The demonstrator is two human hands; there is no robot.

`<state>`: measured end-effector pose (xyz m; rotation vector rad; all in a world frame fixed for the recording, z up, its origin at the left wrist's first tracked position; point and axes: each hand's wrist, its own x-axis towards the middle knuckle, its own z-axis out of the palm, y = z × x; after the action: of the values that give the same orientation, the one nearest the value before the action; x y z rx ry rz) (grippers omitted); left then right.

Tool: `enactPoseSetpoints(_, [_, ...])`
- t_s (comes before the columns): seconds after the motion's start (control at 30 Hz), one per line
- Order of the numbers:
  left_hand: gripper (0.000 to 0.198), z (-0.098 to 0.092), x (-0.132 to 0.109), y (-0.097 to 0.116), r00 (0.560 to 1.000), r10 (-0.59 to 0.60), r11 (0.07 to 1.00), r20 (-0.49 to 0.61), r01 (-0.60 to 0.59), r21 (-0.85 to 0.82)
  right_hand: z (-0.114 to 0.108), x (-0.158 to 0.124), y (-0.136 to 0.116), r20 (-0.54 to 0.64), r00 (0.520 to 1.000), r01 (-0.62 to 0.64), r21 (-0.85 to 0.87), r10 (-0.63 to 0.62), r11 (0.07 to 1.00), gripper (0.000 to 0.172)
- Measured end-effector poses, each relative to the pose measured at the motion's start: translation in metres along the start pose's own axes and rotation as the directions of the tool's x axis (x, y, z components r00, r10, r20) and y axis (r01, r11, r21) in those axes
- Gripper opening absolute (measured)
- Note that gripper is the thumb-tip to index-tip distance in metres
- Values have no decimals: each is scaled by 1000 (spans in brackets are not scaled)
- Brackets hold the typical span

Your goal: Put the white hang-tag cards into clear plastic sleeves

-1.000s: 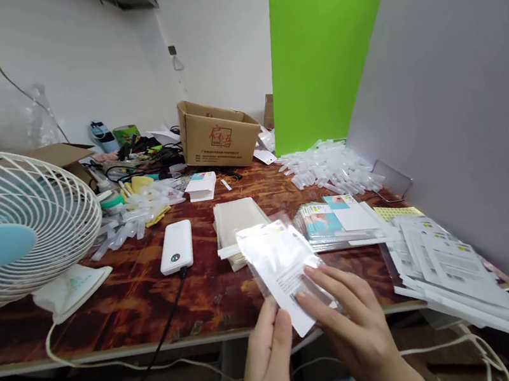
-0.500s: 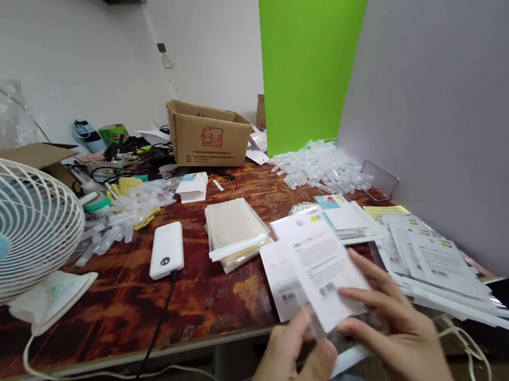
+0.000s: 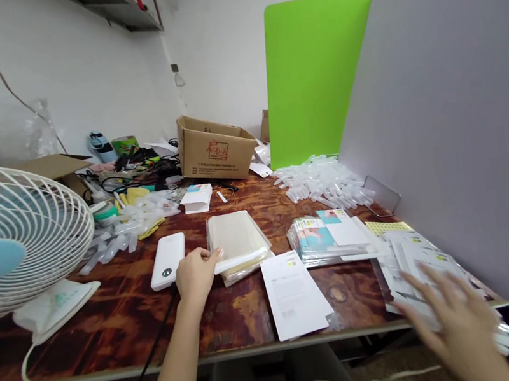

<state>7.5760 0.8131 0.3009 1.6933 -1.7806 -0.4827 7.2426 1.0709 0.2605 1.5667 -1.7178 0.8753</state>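
Note:
My left hand (image 3: 196, 274) reaches to the stack of clear plastic bags (image 3: 237, 235), its fingers pinched at the near left corner of the top bag. My right hand (image 3: 453, 320), smeared by motion, has its fingers spread over a fanned pile of bagged cards (image 3: 410, 256) at the right edge of the table. Between the hands lie white printed cards (image 3: 295, 293) with small text and a barcode. Behind them sits a stack of bagged cards with blue picture fronts (image 3: 315, 239).
A white fan (image 3: 20, 234) stands at the left, beside a white power bank (image 3: 169, 259) with a black cable. Small translucent plastic pieces (image 3: 323, 183) are heaped before a green and grey divider (image 3: 318, 77). An open cardboard box (image 3: 216, 148) stands at the back.
Both hands have parted from the bagged card they held in front. The left moved forward-left to the bag stack; the right moved right over the fanned pile, and the view shifted slightly.

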Motion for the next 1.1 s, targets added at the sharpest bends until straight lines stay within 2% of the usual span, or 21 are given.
enactPoseSetpoints(0.03, [27, 0, -3, 0, 1000, -7, 1000, -18, 7, -1, 7, 5, -26, 86, 993, 78, 7, -78, 997, 49])
enactPoseSetpoints(0.1, [23, -1, -10, 3, 997, -16, 1000, -70, 15, -23, 21, 10, -76, 233, 929, 279, 79, -289, 957, 57])
enactPoseSetpoints(0.13, [21, -2, -13, 5, 995, -16, 999, -94, 11, -47, 27, 10, -96, 242, 903, 336, 115, -354, 935, 49])
enactPoseSetpoints(0.17, [19, -3, -14, 7, 993, -11, 997, -114, 1, -81, 33, 9, -113, 224, 906, 333, 151, -360, 931, 40])
enactPoseSetpoints(0.23, [16, -7, -16, 9, 991, 1, 983, -135, -26, -184, 41, 3, -131, 154, 922, 319, 216, -354, 923, 37])
enactPoseSetpoints(0.33, [16, -15, -21, 13, 996, -6, 908, -90, -32, -417, 36, 0, -132, 50, 946, 297, 256, -319, 920, 39])
enactPoseSetpoints(0.47, [18, -27, -46, 28, 994, 29, 711, 105, 53, -701, 8, 17, -129, -142, 941, 337, 308, -307, 890, 27])
enactPoseSetpoints(0.53, [19, -33, -64, 39, 965, 62, 545, 256, 182, -818, -3, 28, -135, -187, 922, 384, 339, -339, 859, 24])
enactPoseSetpoints(0.57, [19, -37, -72, 45, 939, 76, 429, 335, 273, -861, -7, 33, -139, -184, 912, 410, 347, -367, 843, 23])
enactPoseSetpoints(0.63, [17, -43, -86, 54, 880, 103, 194, 463, 438, -878, -10, 39, -146, -163, 886, 462, 367, -434, 807, 23])
enactPoseSetpoints(0.67, [16, -45, -91, 58, 860, 106, 113, 500, 489, -865, -10, 41, -149, -152, 880, 473, 380, -451, 795, 23])
enactPoseSetpoints(0.87, [8, -46, -113, 67, 851, 6, -16, 525, 525, -851, -9, 45, -154, -165, 875, 482, 380, -455, 789, 26])
enactPoseSetpoints(0.97, [24, -45, -119, 69, 850, -4, -62, 526, 525, -849, -11, 45, -157, -152, 873, 482, 402, -463, 778, 24])
enactPoseSetpoints(1.1, [39, -47, -129, 74, 798, 75, -56, 597, 602, -797, -10, 42, -161, -150, 881, 469, 408, -449, 783, 23])
